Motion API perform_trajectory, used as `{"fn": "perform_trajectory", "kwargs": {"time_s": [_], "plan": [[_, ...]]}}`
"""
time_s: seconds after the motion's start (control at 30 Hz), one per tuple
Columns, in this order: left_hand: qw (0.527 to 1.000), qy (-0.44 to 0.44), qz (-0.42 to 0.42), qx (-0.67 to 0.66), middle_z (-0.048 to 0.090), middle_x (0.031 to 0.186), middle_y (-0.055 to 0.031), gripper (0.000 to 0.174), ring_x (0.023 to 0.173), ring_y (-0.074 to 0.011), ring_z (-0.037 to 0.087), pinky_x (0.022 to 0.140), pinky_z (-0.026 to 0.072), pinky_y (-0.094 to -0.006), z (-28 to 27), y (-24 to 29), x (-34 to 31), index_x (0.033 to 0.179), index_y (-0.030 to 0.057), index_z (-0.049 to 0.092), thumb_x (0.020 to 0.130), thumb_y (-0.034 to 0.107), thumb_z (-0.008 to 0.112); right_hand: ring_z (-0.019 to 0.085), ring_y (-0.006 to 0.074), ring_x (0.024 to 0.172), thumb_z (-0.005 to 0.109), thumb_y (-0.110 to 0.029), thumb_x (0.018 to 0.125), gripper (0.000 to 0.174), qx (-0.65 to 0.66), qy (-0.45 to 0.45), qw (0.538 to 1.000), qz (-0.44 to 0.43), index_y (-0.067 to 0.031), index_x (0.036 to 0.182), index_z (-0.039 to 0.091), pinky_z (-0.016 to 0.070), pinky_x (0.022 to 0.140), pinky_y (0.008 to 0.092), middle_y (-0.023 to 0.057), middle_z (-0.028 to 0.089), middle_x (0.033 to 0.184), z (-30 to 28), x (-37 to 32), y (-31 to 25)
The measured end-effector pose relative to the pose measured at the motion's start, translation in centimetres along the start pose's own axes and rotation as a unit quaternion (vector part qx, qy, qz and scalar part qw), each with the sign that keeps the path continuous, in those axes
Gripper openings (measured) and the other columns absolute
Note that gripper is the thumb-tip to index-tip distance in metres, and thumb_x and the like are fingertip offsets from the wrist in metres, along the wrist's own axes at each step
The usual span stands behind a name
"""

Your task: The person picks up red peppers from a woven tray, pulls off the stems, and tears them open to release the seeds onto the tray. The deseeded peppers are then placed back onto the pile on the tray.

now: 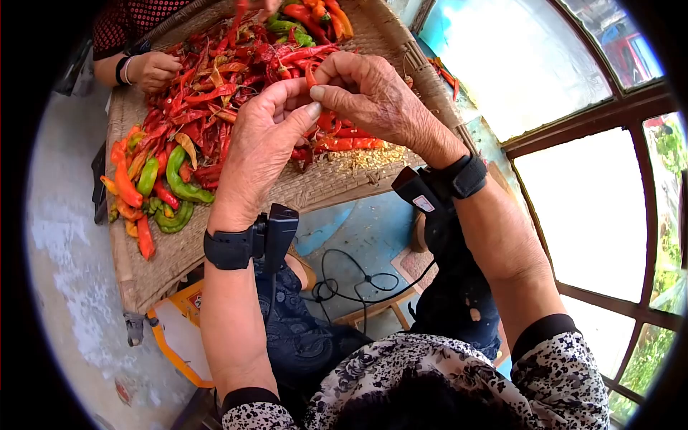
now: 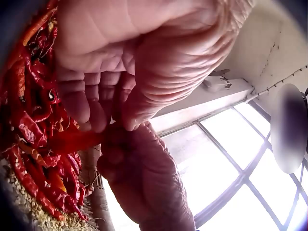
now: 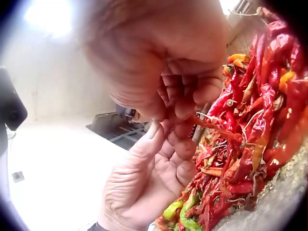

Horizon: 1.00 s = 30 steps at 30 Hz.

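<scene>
A slender red chili pepper [image 1: 311, 74] is held up between my two hands over the tray. My left hand [image 1: 261, 140] pinches it with thumb and fingertips, and the thumb tip meets the other hand. From the right, my right hand [image 1: 376, 97] also pinches it, thumb against the curled index finger. In the left wrist view the pepper [image 2: 79, 141] sticks out past the fingers toward the pile. Both sets of fingertips come together in the right wrist view, partly hiding what they grip. Wrinkled red chili peppers [image 1: 208, 111] lie heaped just below.
The woven tray [image 1: 301, 188] also bears green peppers [image 1: 184, 178], orange peppers [image 1: 125, 179] and scattered pale seeds [image 1: 373, 158]. Another person's hand [image 1: 153, 70] rests at the heap's far left. A framed window [image 1: 580, 208] stands at right; a black cable [image 1: 358, 292] loops below.
</scene>
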<state>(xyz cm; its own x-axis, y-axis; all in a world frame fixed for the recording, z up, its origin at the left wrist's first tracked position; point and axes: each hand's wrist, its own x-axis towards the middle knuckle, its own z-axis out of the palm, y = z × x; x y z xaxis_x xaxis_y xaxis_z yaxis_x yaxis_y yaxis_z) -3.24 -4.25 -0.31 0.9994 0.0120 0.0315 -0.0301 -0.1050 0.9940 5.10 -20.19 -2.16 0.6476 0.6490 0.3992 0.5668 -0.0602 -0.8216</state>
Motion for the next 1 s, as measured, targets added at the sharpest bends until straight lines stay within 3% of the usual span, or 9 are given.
{"fn": "perform_trajectory", "kwargs": {"time_s": [0.33,0.43,0.53,0.63,0.7,0.8,0.9,0.93,1.0], "plan": [[0.999,-0.021,-0.004,0.040,0.064,0.087,-0.0013,0.023,0.078,-0.0067,0.057,0.070,0.0466,-0.0214,0.5,0.0,0.4,0.105,-0.0008,0.061,0.090,0.016,0.062,0.053,0.0054,0.069,0.060,-0.026,0.093,0.025,0.075,-0.042,0.996,-0.002,-0.0008,0.095,0.059,0.0460,0.060,0.0235,-0.0013,0.057,0.073,-1.0,-0.4,-0.5],[0.996,0.005,-0.021,0.088,0.061,0.085,0.0032,0.018,0.075,-0.0033,0.054,0.067,0.0431,-0.0193,-0.4,-0.1,0.5,0.102,0.0047,0.060,0.092,0.020,0.059,0.061,0.0151,0.065,0.062,-0.020,0.089,0.019,0.072,0.044,0.996,-0.012,-0.0011,0.093,0.061,0.0485,0.059,0.0296,0.0070,0.063,0.071,-0.7,-0.5,-0.2],[0.992,0.105,0.056,-0.031,0.059,0.082,0.0017,0.012,0.072,-0.0047,0.052,0.065,0.0420,-0.0196,-2.0,-0.4,0.9,0.097,0.0054,0.059,0.092,0.017,0.058,0.065,0.0283,0.070,0.062,-0.012,0.084,0.013,-0.229,-0.022,0.972,-0.050,-0.0050,0.094,0.062,0.0526,0.061,0.0368,0.0139,0.063,0.078,-1.5,-1.0,0.1],[0.949,0.224,0.156,-0.159,0.061,0.086,-0.0044,0.017,0.077,-0.0097,0.056,0.072,0.0480,-0.0236,-5.8,-0.3,1.1,0.099,0.0027,0.057,0.091,0.017,0.060,0.065,0.0291,0.074,0.063,-0.009,0.079,0.014,-0.378,-0.111,0.915,-0.086,-0.0070,0.093,0.063,0.0527,0.062,0.0396,0.0139,0.062,0.085,-1.1,-2.0,2.1],[0.892,0.304,0.170,-0.288,0.061,0.089,-0.0056,0.020,0.081,-0.0103,0.057,0.071,0.0482,-0.0240,-8.9,-0.2,1.0,0.101,0.0016,0.057,0.092,0.020,0.059,0.064,0.0298,0.075,0.063,-0.008,0.076,0.018,-0.404,-0.149,0.902,-0.044,-0.0092,0.094,0.063,0.0526,0.061,0.0397,0.0141,0.061,0.089,-0.8,-2.5,2.6],[0.822,0.407,0.051,-0.394,0.061,0.097,-0.0102,0.019,0.086,-0.0155,0.058,0.073,0.0491,-0.0267,-11.3,-0.7,0.6,0.104,-0.0013,0.054,0.092,0.014,0.057,0.064,0.0305,0.074,0.063,-0.009,0.077,0.013,-0.440,-0.156,0.883,-0.037,-0.0082,0.090,0.064,0.0523,0.061,0.0398,0.0131,0.061,0.087,-0.6,-2.8,2.7],[0.878,0.309,0.000,-0.366,0.057,0.113,-0.0132,0.031,0.092,-0.0165,0.057,0.078,0.0485,-0.0282,-10.3,-1.8,0.8,0.118,-0.0058,0.049,0.093,0.012,0.054,0.064,0.0307,0.074,0.063,-0.009,0.078,0.011,-0.408,-0.175,0.896,-0.014,-0.0067,0.089,0.066,0.0520,0.062,0.0395,0.0132,0.063,0.083,-0.8,-2.0,2.8],[0.922,0.185,0.031,-0.339,0.059,0.111,-0.0105,0.035,0.089,-0.0146,0.057,0.077,0.0477,-0.0259,-9.3,-1.8,0.5,0.123,-0.0038,0.049,0.093,0.013,0.055,0.064,0.0308,0.072,0.064,-0.011,0.079,0.011,-0.346,-0.129,0.929,-0.041,-0.0055,0.089,0.066,0.0518,0.062,0.0399,0.0132,0.063,0.080,-1.0,-1.7,3.1],[0.972,0.102,0.016,-0.211,0.061,0.106,-0.0061,0.038,0.086,-0.0106,0.057,0.074,0.0470,-0.0233,-6.6,-1.3,0.8,0.126,-0.0005,0.049,0.092,0.014,0.056,0.064,0.0295,0.069,0.066,-0.016,0.081,0.017,-0.214,-0.041,0.972,-0.084,-0.0025,0.092,0.067,0.0516,0.061,0.0381,0.0144,0.064,0.073,-1.5,-1.1,2.6]]}}
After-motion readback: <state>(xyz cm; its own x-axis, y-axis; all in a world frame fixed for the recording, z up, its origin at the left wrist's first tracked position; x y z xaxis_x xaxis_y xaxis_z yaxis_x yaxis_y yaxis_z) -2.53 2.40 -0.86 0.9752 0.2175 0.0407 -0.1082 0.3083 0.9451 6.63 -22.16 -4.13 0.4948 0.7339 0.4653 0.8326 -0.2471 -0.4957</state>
